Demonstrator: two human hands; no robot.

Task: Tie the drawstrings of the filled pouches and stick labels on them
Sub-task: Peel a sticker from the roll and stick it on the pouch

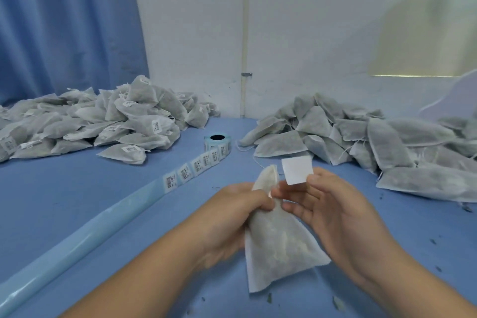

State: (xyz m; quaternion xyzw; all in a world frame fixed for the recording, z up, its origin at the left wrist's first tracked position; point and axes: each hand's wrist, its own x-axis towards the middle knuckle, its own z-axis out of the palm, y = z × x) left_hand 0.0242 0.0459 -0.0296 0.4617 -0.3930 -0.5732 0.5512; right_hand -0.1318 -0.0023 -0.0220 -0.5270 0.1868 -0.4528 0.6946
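Left hand (232,217) grips the pouch (280,242) neck, fingers curled — right hand (338,217) pinches a white label (296,170).

**Covered Neck, Unread Print**

The left hand (232,214) curls over the neck of the white nonwoven filled pouch (278,248), so the drawstring there is covered and whether it is knotted cannot be told. The small white square label (296,170) at the thumb of the right hand (333,214) shows only a blank side (its other face is turned away). Print on the barcode labels (185,173) along the pale blue backing strip (77,237) is too small to read, and the strip runs off the lower left edge. The left heap of labelled pouches (77,124) and the right heap of grey pouches (374,142) are cut by the frame's sides. A pale blurred patch (426,20) fills the upper right corner.
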